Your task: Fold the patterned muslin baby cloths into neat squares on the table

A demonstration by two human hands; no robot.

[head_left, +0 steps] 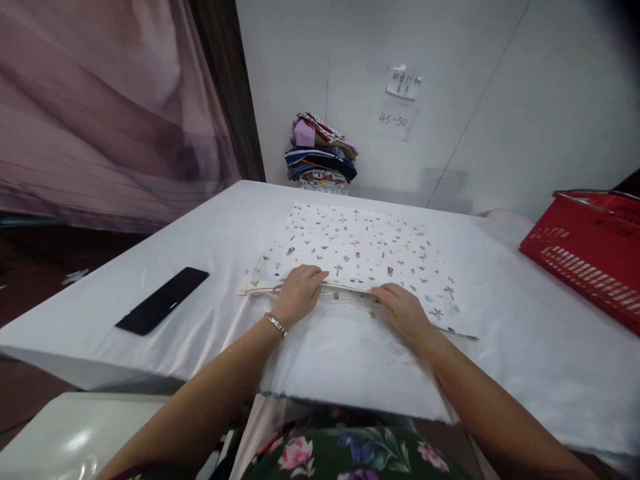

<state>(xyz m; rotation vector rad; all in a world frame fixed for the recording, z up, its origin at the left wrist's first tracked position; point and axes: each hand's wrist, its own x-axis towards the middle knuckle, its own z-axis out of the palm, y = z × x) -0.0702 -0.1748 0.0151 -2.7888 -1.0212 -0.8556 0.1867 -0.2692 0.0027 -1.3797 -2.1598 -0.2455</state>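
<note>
One printed cloth [360, 247] lies under left hand [299, 291] and right hand [403, 308].

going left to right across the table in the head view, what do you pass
black phone → left hand → right hand → red basket

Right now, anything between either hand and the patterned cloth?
Nothing visible. Left hand and right hand rest on the near edge of the patterned cloth; the phone and red basket lie off to the sides.
</note>
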